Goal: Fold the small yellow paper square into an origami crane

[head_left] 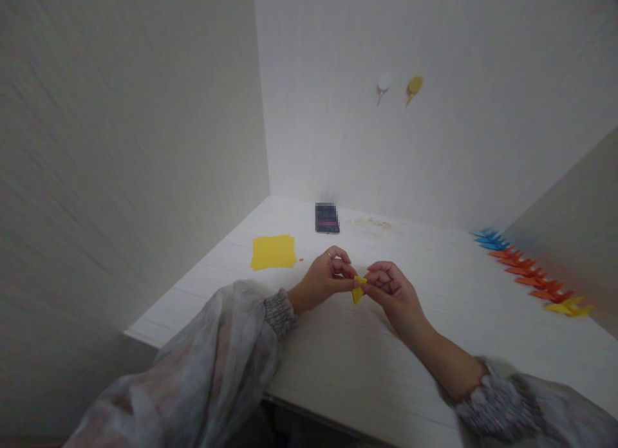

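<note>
Between my two hands is a small folded piece of yellow paper (358,293), held a little above the white table (333,371). My left hand (331,274) pinches its left side between thumb and fingers, and a ring shows on one finger. From the other side, my right hand (393,297) grips it with thumb and forefinger. The paper narrows to a point at the bottom, and its upper part is partly covered by my fingertips. Left of my left hand lies a stack of yellow paper sheets (273,252), with a tiny red scrap (301,260) beside it.
A phone (327,218) stands near the back wall. Along the right edge runs a row of folded paper figures, blue (490,238), orange (531,274) and yellow (570,307). A white hook (383,83) and a yellow hook (414,85) are on the wall. Walls enclose the table.
</note>
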Available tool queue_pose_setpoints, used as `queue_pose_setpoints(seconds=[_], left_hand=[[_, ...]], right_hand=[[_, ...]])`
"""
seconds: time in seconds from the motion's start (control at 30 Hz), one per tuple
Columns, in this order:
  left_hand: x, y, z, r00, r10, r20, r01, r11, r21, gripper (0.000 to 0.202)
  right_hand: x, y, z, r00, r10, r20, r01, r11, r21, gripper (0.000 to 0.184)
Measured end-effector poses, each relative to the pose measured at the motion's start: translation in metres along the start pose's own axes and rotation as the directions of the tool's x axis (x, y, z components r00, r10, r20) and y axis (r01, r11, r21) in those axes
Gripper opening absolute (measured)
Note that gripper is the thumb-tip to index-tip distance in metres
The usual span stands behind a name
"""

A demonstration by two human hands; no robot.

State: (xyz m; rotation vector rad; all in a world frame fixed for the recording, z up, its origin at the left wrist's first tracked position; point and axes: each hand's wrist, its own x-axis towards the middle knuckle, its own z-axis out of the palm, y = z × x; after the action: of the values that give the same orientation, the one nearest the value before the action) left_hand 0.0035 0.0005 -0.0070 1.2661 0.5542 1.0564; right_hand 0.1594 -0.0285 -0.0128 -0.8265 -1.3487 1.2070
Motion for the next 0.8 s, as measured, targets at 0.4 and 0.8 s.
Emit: queue_pose_setpoints(seconds=[0.4,0.8], left_hand=[[-0.001,0.0039,0.0027,0.999,-0.034,0.008,0.034,0.999,0.003,0.047],[0.0007,0.001,0.0016,1.0,-0.008,-0.006,0.008,1.0,0.018,0.046]], right_hand=[[-0.0012,-0.0046,0.0037,0.999,-0.048,-0.006,0.047,0.993,-0.106,0.027],[-0.0027,-0.0056,0.0026,1.0,-0.013,0.029,0.018,0.978,-0.208,0.015]])
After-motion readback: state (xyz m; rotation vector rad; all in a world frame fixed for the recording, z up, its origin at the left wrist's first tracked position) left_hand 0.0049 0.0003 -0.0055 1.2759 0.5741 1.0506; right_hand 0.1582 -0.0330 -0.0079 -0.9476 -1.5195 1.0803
